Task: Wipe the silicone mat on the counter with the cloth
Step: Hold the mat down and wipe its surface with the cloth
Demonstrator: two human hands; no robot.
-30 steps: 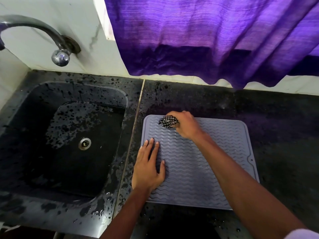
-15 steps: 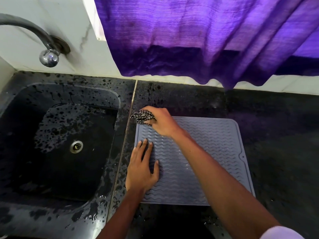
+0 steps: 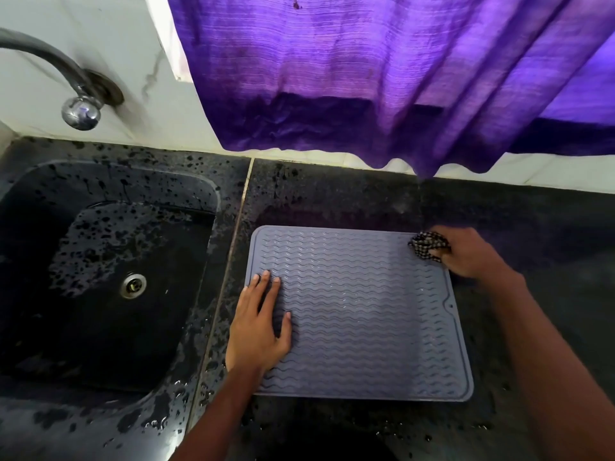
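A grey silicone mat (image 3: 359,314) with wavy ridges lies flat on the dark counter (image 3: 332,201), just right of the sink. My left hand (image 3: 259,327) rests flat on the mat's left edge, palm down, fingers together. My right hand (image 3: 466,252) is at the mat's far right corner, closed around a bunched black-and-white checked cloth (image 3: 426,245) that presses on the mat. Much of the cloth is hidden inside the fist.
A wet black sink (image 3: 66,294) with a metal drain (image 3: 133,286) sits to the left, water drops on its rim. A chrome tap (image 3: 80,108) juts from the white wall. A purple curtain (image 3: 382,78) hangs over the counter's back edge.
My right hand has swept the cloth from the mat's far left corner across to its far right corner. My left hand stays pressed on the mat's left side.
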